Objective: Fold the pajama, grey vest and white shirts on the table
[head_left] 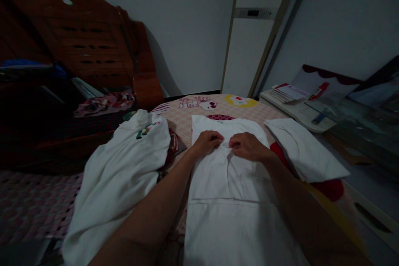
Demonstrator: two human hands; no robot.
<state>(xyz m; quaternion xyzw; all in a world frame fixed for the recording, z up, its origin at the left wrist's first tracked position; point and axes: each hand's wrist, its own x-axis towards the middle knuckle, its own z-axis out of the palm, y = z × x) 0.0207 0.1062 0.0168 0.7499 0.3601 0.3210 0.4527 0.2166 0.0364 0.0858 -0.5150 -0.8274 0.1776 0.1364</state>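
Note:
A white shirt lies lengthwise in front of me on a patterned cloth, its sides folded inward and small creases running down its middle. My left hand pinches the fabric in the upper part, fingers curled. Close by on the right, my right hand is also closed on the cloth, with a narrow gap between both hands. To the left, another white garment with a small coloured print lies loosely rumpled. A flat folded white garment rests on the right.
The pink patterned cover has cartoon figures on it. A carved wooden bench stands at the left with a pink patterned cloth on it. Papers and a glass surface are at the right. A tall white cabinet unit stands behind.

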